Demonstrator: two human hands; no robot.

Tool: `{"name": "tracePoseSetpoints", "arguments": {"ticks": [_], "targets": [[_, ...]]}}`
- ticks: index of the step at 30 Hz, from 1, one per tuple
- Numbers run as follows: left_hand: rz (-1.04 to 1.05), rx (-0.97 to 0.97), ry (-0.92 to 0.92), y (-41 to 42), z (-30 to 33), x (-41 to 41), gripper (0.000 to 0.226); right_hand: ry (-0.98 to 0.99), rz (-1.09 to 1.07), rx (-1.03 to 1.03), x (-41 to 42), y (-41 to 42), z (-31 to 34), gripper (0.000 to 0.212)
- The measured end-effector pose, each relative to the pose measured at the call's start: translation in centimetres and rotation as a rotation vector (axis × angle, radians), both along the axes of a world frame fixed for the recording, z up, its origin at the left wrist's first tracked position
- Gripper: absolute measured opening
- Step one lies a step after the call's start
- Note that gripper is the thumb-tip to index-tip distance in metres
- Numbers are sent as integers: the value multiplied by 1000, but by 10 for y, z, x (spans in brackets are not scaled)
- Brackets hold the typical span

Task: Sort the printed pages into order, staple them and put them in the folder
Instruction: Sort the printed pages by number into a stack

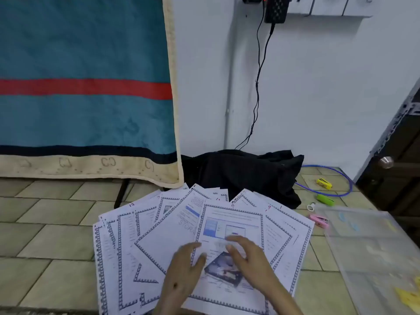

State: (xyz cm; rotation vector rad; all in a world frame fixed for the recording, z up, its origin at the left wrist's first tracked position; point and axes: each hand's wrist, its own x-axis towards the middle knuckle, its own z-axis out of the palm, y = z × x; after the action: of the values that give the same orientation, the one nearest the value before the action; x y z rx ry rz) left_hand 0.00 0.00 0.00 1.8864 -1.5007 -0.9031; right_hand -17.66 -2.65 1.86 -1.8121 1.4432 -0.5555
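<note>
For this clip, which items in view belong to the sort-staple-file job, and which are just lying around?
Job items:
- fanned printed pages, under the left hand and right hand
- pink stapler
- clear plastic folder

Lying about:
- black cloth
- blue cable
- yellow object
- green object
- striped blanket
- charger cord

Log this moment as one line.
stage: sorting | pages: fanned on floor | left hand, right hand: flat on top page | folder: right, untouched
</note>
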Motion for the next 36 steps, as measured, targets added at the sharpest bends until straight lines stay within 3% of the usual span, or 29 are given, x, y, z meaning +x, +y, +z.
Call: {"name": "tracePoseSetpoints", "arguments": {"ticks": [2,4,8,12,15,19,23,25,28,31,34,36], "targets": [[84,33,-182,-18,-6,-9,43,222,-50,-58,-3,-20,-26,104],[165,74,-300,-31,-9,-16,51,407,-52,-57,-2,-28,-46,114],[223,105,-363,-45,-20,-12,53,563,-30,-50,-5,-37,-77,73],[204,187,-39,-61,-13,-5,45,590,-85,-121,-1,-35,-80,62],[126,198,19,-68,-4,0,26,595,-127,-77,11,-37,-59,47],[-5,143,153,-67,-2,10,21,303,-224,-27,42,-55,-32,48],[-232,201,272,-70,0,29,41,321,-313,104,64,-70,-23,65],[-183,148,206,-75,-2,51,47,427,-301,106,70,-74,-24,46],[150,-8,-130,-90,-10,95,35,524,-281,81,72,-75,-23,20],[231,69,-306,-101,-9,118,38,560,-261,63,76,-73,-22,27],[177,192,-237,-108,-9,122,45,575,-260,31,86,-70,-26,34],[143,231,-190,-110,-9,122,33,583,-278,16,89,-68,-28,42]]}}
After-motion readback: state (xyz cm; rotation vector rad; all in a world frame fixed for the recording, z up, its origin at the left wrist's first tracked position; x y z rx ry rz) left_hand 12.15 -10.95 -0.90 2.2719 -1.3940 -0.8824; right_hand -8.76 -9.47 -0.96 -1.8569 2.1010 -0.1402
